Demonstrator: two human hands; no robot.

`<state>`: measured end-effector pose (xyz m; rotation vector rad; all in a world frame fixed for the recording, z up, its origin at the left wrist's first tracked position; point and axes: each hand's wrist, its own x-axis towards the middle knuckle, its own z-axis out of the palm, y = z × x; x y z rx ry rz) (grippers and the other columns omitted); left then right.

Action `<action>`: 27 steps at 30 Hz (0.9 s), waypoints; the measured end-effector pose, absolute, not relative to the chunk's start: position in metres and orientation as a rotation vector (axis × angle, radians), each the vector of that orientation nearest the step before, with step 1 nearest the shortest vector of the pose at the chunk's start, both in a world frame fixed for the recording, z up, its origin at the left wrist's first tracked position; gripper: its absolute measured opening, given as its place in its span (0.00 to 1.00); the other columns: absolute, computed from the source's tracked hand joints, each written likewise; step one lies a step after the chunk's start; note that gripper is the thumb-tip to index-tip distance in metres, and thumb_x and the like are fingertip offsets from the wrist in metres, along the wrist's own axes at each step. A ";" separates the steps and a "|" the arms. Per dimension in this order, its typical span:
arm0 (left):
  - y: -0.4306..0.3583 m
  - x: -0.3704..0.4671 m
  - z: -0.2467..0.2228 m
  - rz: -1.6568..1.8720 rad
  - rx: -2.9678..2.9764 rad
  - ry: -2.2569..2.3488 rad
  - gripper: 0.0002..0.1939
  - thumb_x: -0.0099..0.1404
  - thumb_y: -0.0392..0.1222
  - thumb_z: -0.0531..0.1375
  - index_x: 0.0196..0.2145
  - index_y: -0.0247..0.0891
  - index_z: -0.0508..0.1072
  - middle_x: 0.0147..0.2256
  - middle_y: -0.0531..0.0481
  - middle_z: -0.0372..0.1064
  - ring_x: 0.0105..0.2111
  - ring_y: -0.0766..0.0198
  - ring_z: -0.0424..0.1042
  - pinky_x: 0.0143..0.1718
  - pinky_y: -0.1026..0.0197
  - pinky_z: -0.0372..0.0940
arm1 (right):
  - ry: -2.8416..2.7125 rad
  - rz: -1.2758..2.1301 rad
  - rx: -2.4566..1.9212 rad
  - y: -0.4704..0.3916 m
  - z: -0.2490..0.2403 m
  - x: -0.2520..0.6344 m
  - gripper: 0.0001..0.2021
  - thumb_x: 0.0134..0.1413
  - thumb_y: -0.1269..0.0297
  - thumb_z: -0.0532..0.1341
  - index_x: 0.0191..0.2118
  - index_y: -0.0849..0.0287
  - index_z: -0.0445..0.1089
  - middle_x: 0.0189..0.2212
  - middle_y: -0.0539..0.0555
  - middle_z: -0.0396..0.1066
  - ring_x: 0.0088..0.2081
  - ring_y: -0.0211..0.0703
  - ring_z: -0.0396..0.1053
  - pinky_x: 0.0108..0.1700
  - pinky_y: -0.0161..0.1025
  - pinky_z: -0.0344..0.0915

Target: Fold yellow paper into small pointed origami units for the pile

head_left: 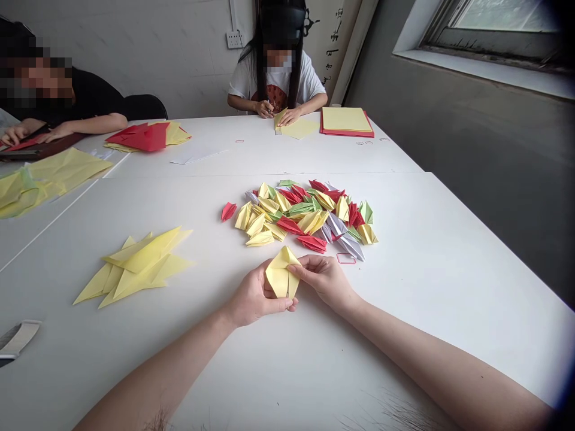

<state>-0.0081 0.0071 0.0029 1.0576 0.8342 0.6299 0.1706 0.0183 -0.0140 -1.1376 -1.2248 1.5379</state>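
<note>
Between my two hands is a yellow folded paper [279,276], raised above the white table [251,371]. My left hand [256,294] is closed round its left side and lower tip, the thumb along the bottom. My right hand [324,276] pinches the paper's right edge, thumb in front. A slit runs down the middle of the paper's lower half. Just beyond my hands lies a heap of small folded paper pieces [300,209] in yellow, red, green and pale purple. A single red folded piece [228,211] sits apart at its left.
Several yellow part-folded papers [135,266] lie stacked at my left. Farther back are red and yellow papers [146,136] and a square paper stack [347,121]. Two people sit across; one person's hands [281,114] work on yellow paper. A grey-white strap [20,341] lies at the left edge.
</note>
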 end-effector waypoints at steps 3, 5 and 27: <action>0.007 -0.009 0.003 0.623 1.074 0.831 0.25 0.52 0.34 0.66 0.48 0.38 0.64 0.31 0.53 0.69 0.33 0.57 0.76 0.39 0.50 0.71 | -1.225 1.546 -1.143 0.018 -0.013 0.171 0.15 0.45 0.51 0.67 0.28 0.60 0.75 0.27 0.55 0.76 0.28 0.44 0.72 0.30 0.39 0.67; 0.007 -0.009 0.003 0.615 1.093 0.832 0.26 0.53 0.34 0.66 0.48 0.39 0.64 0.31 0.53 0.69 0.33 0.57 0.76 0.39 0.51 0.71 | -1.230 1.561 -1.140 0.017 -0.013 0.171 0.16 0.45 0.51 0.67 0.29 0.60 0.75 0.27 0.55 0.76 0.28 0.45 0.72 0.31 0.40 0.67; 0.019 -0.009 0.030 0.900 1.423 1.107 0.19 0.63 0.47 0.58 0.48 0.35 0.71 0.36 0.46 0.74 0.39 0.59 0.72 0.39 0.62 0.65 | -1.318 1.774 -1.067 0.021 -0.007 0.177 0.17 0.47 0.50 0.66 0.30 0.62 0.75 0.26 0.52 0.73 0.27 0.39 0.67 0.31 0.35 0.61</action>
